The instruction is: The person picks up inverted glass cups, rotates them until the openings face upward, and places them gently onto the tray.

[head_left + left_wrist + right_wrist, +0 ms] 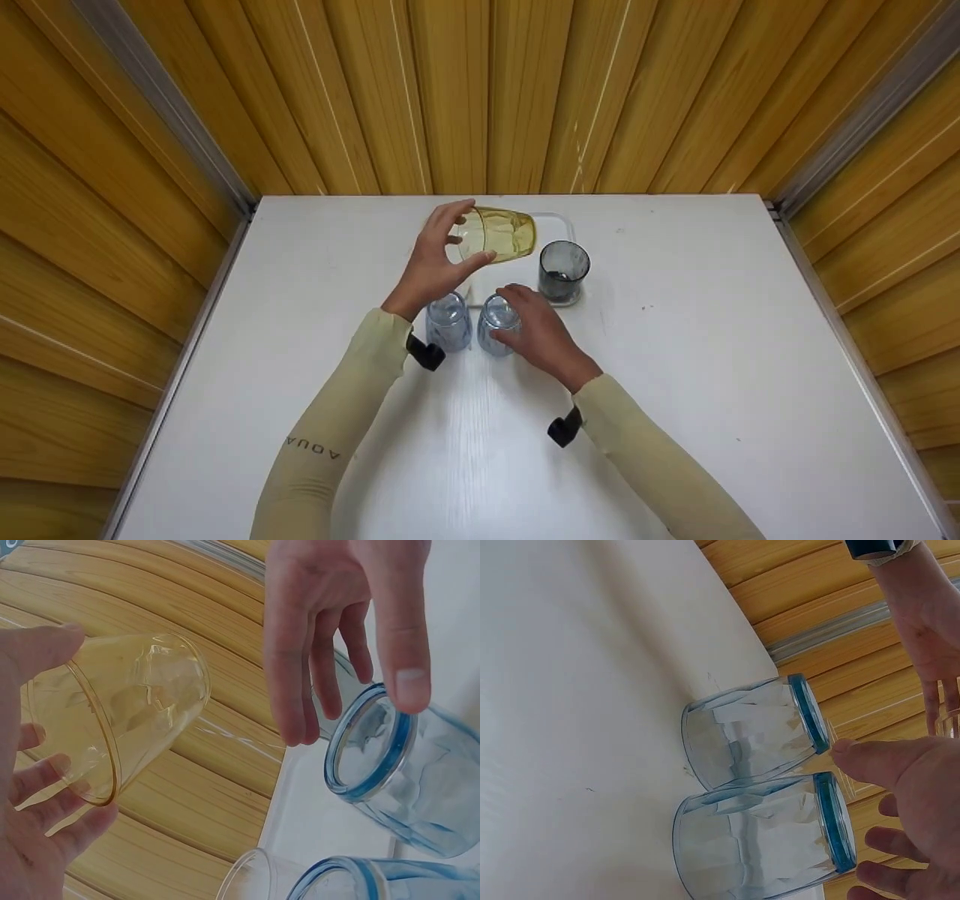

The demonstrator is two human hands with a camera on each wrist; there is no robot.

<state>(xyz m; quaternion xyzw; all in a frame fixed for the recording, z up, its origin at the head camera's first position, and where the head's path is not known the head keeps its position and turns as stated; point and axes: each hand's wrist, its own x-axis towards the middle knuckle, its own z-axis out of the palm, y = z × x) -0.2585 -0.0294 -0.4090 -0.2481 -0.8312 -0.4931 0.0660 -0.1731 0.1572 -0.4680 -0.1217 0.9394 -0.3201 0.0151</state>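
Observation:
My left hand (pixel 435 259) holds a yellow glass (pixel 510 232) near its rim, between thumb and fingers. The glass lies sideways in the air above a white tray (pixel 495 292), its narrower base pointing right. Two light-blue glasses stand upside down before the tray, thick bases up: a left one (pixel 448 322) and a right one (pixel 491 341). Over the right one hovers my right hand (pixel 544 330), thumb and fingers spread around its base without a visible grip. In the right wrist view, a gap shows between the fingers (pixel 889 840) and that base.
A dark grey glass (pixel 564 266) stands mouth up on the tray's right side. Part of a clear glass (pixel 251 874) shows beside the left blue glass in the left wrist view. Wood-patterned walls (pixel 450 97) border the white table (pixel 712 337).

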